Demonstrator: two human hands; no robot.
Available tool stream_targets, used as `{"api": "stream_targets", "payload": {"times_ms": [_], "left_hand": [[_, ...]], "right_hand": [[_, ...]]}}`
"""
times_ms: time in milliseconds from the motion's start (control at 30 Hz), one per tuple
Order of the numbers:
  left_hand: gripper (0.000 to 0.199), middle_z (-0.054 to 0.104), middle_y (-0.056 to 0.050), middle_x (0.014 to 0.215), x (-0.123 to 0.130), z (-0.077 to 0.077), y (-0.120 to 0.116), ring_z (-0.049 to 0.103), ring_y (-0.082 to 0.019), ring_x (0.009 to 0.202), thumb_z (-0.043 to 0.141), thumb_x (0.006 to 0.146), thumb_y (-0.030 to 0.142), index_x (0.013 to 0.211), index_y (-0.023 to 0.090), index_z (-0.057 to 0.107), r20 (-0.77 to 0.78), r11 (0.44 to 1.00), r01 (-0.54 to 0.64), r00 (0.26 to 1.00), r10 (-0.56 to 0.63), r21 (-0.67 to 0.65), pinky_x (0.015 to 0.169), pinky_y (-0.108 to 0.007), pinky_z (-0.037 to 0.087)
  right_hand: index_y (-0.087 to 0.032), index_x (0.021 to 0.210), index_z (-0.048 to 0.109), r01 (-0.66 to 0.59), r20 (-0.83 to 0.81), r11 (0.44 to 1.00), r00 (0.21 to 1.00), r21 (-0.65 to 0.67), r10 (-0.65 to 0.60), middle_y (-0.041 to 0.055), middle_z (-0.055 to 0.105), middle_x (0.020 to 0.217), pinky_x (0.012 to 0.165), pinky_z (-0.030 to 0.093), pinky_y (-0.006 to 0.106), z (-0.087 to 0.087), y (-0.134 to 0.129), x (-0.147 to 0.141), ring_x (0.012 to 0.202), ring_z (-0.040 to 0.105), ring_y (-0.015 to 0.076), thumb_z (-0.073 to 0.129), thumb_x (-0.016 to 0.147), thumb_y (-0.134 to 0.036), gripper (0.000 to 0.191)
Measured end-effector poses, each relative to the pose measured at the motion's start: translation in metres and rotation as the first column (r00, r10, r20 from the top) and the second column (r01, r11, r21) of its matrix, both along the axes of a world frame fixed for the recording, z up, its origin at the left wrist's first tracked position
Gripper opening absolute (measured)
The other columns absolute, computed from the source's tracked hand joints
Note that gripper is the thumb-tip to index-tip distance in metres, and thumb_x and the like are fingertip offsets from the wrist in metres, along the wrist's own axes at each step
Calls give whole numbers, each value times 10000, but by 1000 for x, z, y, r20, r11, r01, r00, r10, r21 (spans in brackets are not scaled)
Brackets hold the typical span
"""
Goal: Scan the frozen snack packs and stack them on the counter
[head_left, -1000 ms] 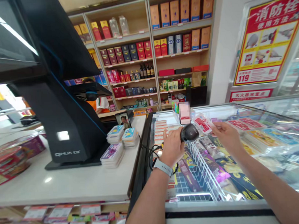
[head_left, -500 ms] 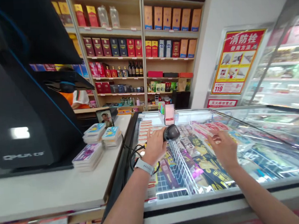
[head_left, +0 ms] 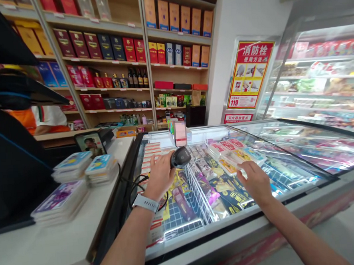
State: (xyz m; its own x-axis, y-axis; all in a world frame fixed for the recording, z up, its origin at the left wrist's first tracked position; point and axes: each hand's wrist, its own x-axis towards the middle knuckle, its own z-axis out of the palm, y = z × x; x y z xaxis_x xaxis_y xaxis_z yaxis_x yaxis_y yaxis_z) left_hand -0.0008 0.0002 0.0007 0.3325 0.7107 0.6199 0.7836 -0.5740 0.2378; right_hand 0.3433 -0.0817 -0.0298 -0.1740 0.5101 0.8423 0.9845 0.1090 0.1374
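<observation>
My left hand (head_left: 160, 174), with a pale watch on its wrist, is wrapped round a black barcode scanner (head_left: 180, 157) above the freezer glass. A black cable loops beside that wrist. To the right, my right hand (head_left: 254, 181) has its fingers bent together at the near edge of a clear flat pack (head_left: 228, 165) with orange on it. Red-and-white packs (head_left: 227, 145) and a blue-and-yellow pack (head_left: 253, 156) lie just behind, on the freezer's glass top. The fingertips partly hide the pack's edge, so the grip is unclear.
Stacked card packs (head_left: 61, 199) stand on the white counter (head_left: 52, 248) at left, beside a black terminal (head_left: 7, 159). A pink-screened device (head_left: 180, 133) stands at the freezer's back edge. A person in orange and white (head_left: 48, 118) is behind the counter.
The view has turned right, so most things appear further left. My right hand has lowered to the orange-marked pack. My left hand still holds the scanner.
</observation>
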Motion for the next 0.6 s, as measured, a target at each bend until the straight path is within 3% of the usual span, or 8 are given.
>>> {"api": "stream_targets", "payload": {"times_ms": [267, 600], "left_hand": [[548, 631, -114, 1322, -1, 0, 1, 554, -284, 1250, 484, 853, 171, 1399, 181, 437, -41, 1000, -17, 999, 16, -19, 1185, -556, 196], [545, 640, -112, 1304, 1, 5, -2, 561, -288, 1235, 485, 849, 191, 1392, 170, 441, -74, 999, -42, 996, 41, -17, 1184, -556, 201]], "right_hand": [[-161, 895, 624, 164, 202, 968, 971, -190, -125, 78, 602, 862, 732, 372, 329, 0, 10, -7, 802, 545, 221, 557, 890, -143, 69], [-143, 886, 647, 142, 224, 959, 971, -246, -86, 92, 614, 863, 746, 351, 332, -5, 12, -6, 804, 537, 222, 538, 916, -162, 115]]}}
